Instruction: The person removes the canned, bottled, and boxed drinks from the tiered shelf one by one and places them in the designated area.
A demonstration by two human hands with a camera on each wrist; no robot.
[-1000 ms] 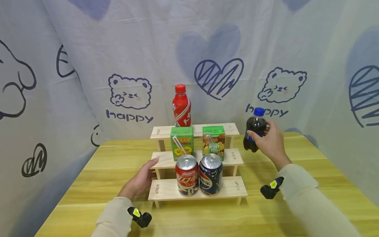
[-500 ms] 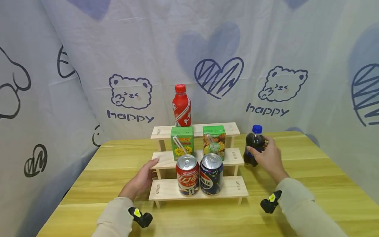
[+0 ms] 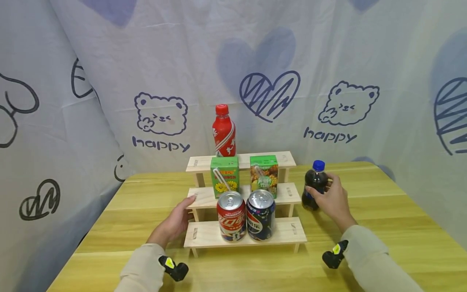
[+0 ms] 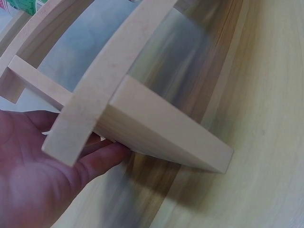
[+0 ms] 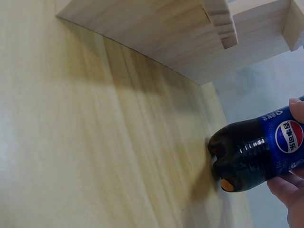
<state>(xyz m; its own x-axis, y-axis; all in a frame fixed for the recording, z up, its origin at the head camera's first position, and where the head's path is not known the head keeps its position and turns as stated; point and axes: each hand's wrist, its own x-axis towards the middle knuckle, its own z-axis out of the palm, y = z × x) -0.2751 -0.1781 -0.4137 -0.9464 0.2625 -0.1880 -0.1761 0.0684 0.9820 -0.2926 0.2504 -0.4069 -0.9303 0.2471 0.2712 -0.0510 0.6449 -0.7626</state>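
Note:
A small cola bottle [image 3: 314, 177] with a blue cap and blue label stands nearly upright to the right of a three-step wooden display rack [image 3: 194, 240]. My right hand [image 3: 335, 202] grips its middle, thumb on the near side. In the right wrist view, the base of the bottle [image 5: 240, 149] is at the tabletop, with a dark shadow beside it. At the rack's left end, my left hand [image 3: 176, 221] holds the middle step, thumb on top. The left wrist view shows that hand's fingers [image 4: 107, 159] reaching under the rack's wooden side.
On the top step stands a red bottle [image 3: 224, 136]. Two green drink cartons, left [image 3: 220, 164] and right [image 3: 263, 162], share the middle step. A red can [image 3: 231, 219] and a dark blue can [image 3: 260, 219] sit side by side on the bottom step. A printed curtain [image 3: 204, 61] hangs behind the table [image 3: 379, 227].
My right hand has lowered the cola bottle from beside the top step to the tabletop, then shifted it slightly nearer. My left hand has kept its hold on the rack.

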